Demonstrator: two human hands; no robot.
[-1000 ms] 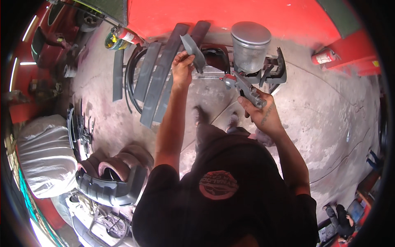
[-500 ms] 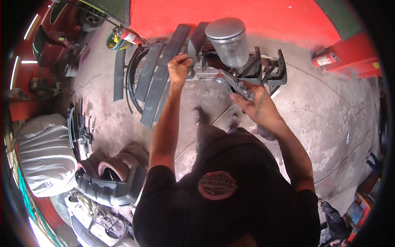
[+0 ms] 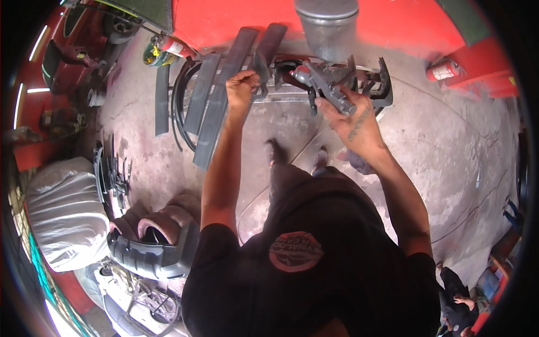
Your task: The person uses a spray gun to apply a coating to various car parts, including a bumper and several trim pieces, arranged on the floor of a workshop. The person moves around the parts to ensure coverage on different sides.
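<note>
My right hand (image 3: 353,115) is closed around a spray gun (image 3: 331,92) with a red part near its front. A lidded grey metal cup (image 3: 328,33) sits above the gun and appears attached to it. My left hand (image 3: 242,90), fingers pinched, holds a narrow dark curved trim strip (image 3: 261,64) at about the same height, left of the gun. The two hands are apart. Beyond the left hand lie several long flat grey panels (image 3: 216,112), side by side. Behind the gun, dark plastic car parts (image 3: 383,84) are partly hidden.
Red fire extinguishers stand at the far left (image 3: 175,46) and far right (image 3: 443,70). A red wall (image 3: 241,14) closes the far side. Tyre-like rings (image 3: 160,222), a black bumper piece (image 3: 149,255) and a covered bundle (image 3: 67,213) lie left. A person (image 3: 457,303) is at lower right.
The spray gun and its cup have moved farther away and slightly right, with my right hand still around it. My left hand keeps the strip, which now shows at a different angle.
</note>
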